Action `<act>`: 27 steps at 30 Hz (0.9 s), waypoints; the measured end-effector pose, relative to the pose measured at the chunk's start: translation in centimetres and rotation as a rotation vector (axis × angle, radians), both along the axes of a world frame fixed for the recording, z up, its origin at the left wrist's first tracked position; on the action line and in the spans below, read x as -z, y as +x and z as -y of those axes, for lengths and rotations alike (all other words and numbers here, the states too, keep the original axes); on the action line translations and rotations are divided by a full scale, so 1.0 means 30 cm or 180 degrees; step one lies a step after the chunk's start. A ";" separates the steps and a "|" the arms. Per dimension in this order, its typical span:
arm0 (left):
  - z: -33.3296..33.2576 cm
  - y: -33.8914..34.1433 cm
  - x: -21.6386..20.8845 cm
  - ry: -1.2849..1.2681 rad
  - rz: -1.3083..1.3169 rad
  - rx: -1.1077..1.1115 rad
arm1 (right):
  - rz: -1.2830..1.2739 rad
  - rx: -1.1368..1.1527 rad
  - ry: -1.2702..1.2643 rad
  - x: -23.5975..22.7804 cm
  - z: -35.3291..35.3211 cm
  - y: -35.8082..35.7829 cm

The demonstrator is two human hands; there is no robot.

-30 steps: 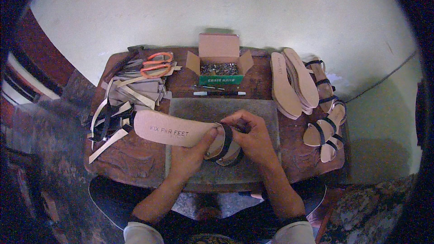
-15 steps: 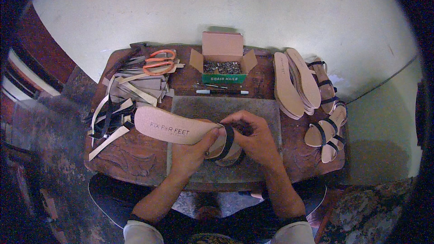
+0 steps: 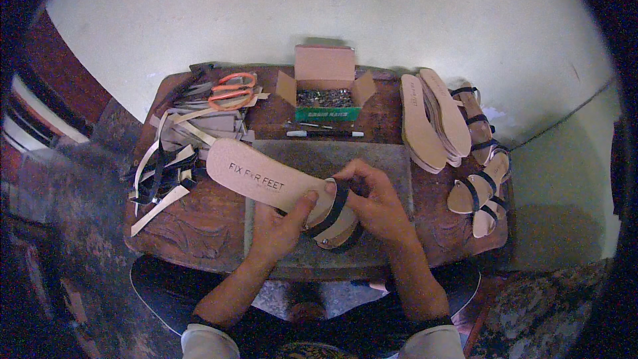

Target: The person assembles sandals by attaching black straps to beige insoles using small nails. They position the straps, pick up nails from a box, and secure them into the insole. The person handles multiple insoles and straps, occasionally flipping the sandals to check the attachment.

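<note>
A beige sandal sole (image 3: 249,174) with dark printing is held over the grey board (image 3: 279,156). My left hand (image 3: 279,226) is closed round its middle, thumb on top and fingers underneath. A dark strap (image 3: 337,205) arches across the sole's front part, and another dark band shows at the toe end. My right hand (image 3: 380,205) pinches the far end of the strap at the sole's edge; its fingertips are partly hidden behind the strap and the sole.
An open green box of nails (image 3: 325,110) stands at the back, a marker pen (image 3: 324,134) before it. Orange-handled scissors (image 3: 232,91) lie on strap scraps (image 3: 206,126) at left. Stacked soles (image 3: 425,123) and strapped sandals (image 3: 475,193) lie at right.
The sole has shifted slightly right and tilted, its heel end higher and its toe end lower. More of the front straps shows. My left thumb has slid back from the strap; both hands keep hold.
</note>
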State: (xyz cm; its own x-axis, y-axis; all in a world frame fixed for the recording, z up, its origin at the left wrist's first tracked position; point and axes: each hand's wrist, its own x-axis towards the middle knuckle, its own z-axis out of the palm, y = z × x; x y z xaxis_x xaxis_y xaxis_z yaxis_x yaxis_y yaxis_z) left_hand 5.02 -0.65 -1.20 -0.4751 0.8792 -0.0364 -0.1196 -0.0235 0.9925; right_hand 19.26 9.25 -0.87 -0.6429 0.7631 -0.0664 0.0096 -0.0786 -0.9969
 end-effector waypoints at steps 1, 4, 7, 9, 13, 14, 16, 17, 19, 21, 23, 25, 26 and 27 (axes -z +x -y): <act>0.000 -0.001 -0.004 -0.0071 0.0057 0.0008 | 0.0131 -0.0004 0.0038 -0.019 0.000 -0.001; -0.007 0.004 -0.017 -0.0044 0.0106 -0.0054 | 0.0146 0.0082 0.0024 -0.046 -0.001 -0.011; -0.014 -0.003 -0.006 -0.0070 0.0015 0.0024 | 0.0222 0.0119 -0.0070 -0.040 0.001 -0.008; -0.014 -0.008 -0.001 -0.0129 -0.0010 0.0097 | 0.0247 0.0094 0.0058 -0.025 0.000 -0.002; -0.012 -0.004 -0.011 -0.0168 0.0136 0.0149 | 0.0156 0.0026 0.0507 0.005 -0.010 0.001; -0.012 -0.004 -0.015 -0.0169 0.0189 0.0161 | 0.0150 0.0014 0.0567 0.007 -0.011 0.000; -0.014 -0.009 -0.011 -0.0263 0.0310 0.0210 | 0.0109 -0.0035 0.0479 0.019 -0.016 0.009; -0.014 -0.012 -0.009 -0.0310 0.0370 0.0234 | 0.0088 -0.0062 0.0436 0.020 -0.017 0.010; -0.016 -0.011 -0.007 -0.0253 0.0364 0.0122 | 0.0133 0.0010 0.0436 -0.005 -0.015 0.007; -0.016 -0.009 -0.004 -0.0296 0.0351 0.0090 | 0.0293 0.0074 0.0799 -0.038 -0.011 0.008; -0.011 -0.006 -0.001 -0.0438 0.0321 0.0141 | 0.0558 0.0135 0.1527 -0.063 -0.012 0.023; -0.015 -0.007 0.027 -0.0381 0.0447 0.0049 | 0.0622 0.0065 0.1322 -0.072 -0.016 0.037; -0.016 -0.008 0.034 -0.0354 0.0510 0.0004 | 0.0654 0.0031 0.1218 -0.075 -0.018 0.043; -0.015 -0.014 0.033 -0.0322 0.0568 -0.0087 | 0.0693 0.0000 0.1109 -0.082 -0.021 0.046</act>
